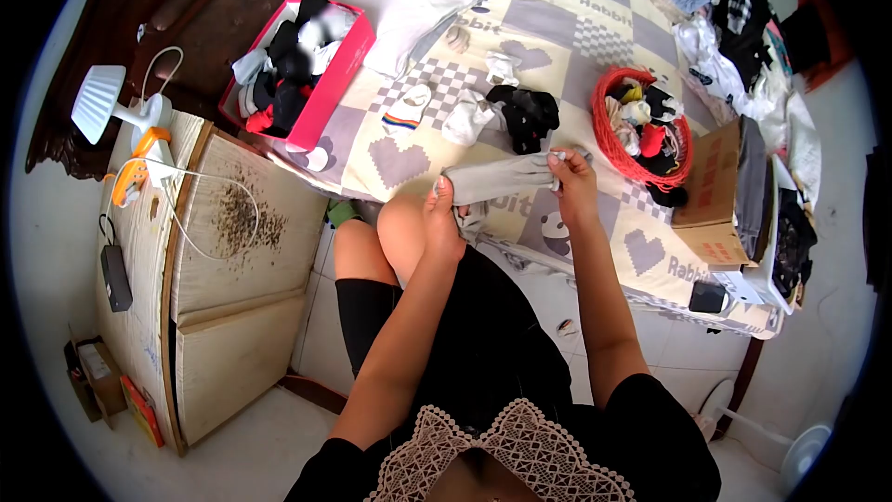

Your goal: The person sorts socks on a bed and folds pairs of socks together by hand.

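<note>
Bright, even daylight with soft shadows; strong fisheye bending, black vignette at the corners, slight overall softness.

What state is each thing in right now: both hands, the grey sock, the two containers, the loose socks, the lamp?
Left hand: gripping one end of the grey sock.
Right hand: pinching the other end.
Grey sock: stretched flat between the hands on the bed edge.
Red basket: upright, holding mixed socks.
Pink box: open, full of dark and white socks.
Black socks: loose heap on the bedspread.
White socks: lying loose, unpaired.
White lamp: standing on the cabinet, whether lit unclear.
</note>
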`<state>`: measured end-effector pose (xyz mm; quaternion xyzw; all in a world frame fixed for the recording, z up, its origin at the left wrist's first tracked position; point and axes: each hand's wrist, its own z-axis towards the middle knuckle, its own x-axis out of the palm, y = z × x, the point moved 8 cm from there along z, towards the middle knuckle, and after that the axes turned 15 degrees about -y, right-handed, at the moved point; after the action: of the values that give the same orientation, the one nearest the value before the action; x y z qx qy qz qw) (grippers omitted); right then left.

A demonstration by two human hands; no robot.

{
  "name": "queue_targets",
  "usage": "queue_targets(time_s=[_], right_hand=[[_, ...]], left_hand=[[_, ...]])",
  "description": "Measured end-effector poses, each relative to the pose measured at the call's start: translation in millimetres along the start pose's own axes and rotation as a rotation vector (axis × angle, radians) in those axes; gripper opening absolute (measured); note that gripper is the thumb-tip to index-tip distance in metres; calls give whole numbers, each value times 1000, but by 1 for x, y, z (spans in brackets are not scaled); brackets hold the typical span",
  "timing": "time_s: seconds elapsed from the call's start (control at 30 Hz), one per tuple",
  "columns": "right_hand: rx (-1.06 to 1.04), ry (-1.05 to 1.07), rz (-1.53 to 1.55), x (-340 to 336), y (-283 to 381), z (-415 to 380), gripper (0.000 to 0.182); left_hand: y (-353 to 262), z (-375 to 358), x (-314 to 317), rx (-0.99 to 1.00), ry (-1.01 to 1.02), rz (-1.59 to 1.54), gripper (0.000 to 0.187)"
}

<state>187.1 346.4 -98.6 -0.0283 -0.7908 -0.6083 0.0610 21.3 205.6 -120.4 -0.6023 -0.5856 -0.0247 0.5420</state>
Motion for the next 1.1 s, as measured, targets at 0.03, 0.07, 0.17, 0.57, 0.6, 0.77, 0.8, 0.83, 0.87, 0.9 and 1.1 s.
queue_targets(time_s=[0.03,0.07,0.17,0.57,0.6,0.77,0.8,0.83,0.87,0.9,1.1], right_hand=[[15,-82,-53,-7,2,-4,11],[12,-86,-53,-10,1,-6,11],[-42,6,40,-3,4,-15,13],[336,324,225,58,-42,-69,35],[292,430,137,70,-43,-80,45],[-85,769,-340,98,-43,-121,48],[-22,656,-354,90,-45,-112,40],[39,543,-367,82,-46,-104,33],[44,507,-162,78,-33,-99,22],[45,513,-163,75,-29,-94,22],[152,579,-63,71,-31,-86,18]], left_hand=[[-2,-2,-2,3,-47,-21,30],[-5,-5,-5,5,-95,-41,30],[-17,-11,-6,68,-62,-5,34],[-83,-66,-21,226,-16,615,33],[-80,-66,-26,191,-42,576,33],[-78,-67,-47,93,-127,422,27],[-86,-68,-52,138,-240,377,25],[-92,-63,-62,169,-294,260,24],[-98,-60,-72,164,-304,185,25],[-104,-57,-81,159,-314,112,25],[-114,-55,-111,187,-434,150,28]])
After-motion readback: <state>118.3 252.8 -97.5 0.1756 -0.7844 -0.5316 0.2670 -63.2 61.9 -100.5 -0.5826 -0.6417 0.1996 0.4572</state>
